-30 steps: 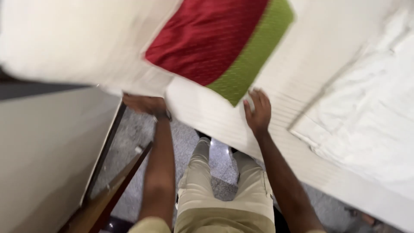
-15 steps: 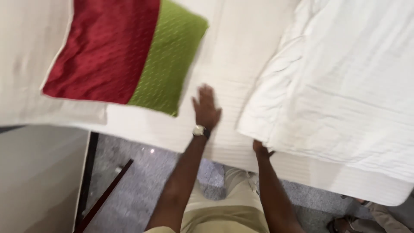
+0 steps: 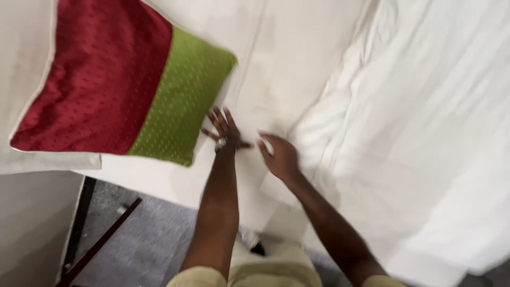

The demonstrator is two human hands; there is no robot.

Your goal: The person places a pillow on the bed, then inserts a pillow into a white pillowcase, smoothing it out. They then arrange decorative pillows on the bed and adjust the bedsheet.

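From my feed I see two bare forearms, with no sleeves reaching the wrists. The left hand (image 3: 224,129) has a wristwatch (image 3: 221,143) just behind it, a pale face on what looks like a metal band, though motion blur keeps me from being sure. The right hand (image 3: 280,155) wears nothing that I can make out. Nearer the camera than both hands, short khaki sleeves (image 3: 199,276) cover the upper arms, and matching khaki trousers (image 3: 273,268) show between the arms.
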